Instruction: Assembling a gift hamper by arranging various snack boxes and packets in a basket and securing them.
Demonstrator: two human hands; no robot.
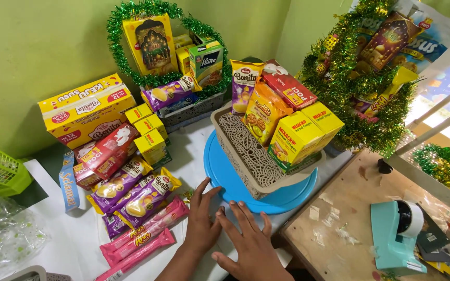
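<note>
Both hands, left hand [201,221] and right hand [248,244], lie flat with nothing in their grip on the white-covered table [79,244], just before the round blue plastic tray [220,171]. The beige lattice basket [246,151] of snack packets looks filled; the next move probably calls for gripping the tray's near rim.

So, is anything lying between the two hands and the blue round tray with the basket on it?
Nothing visible does. The left hand and right hand rest flat on the white table surface, and their fingertips reach the near rim of the blue tray.
</note>
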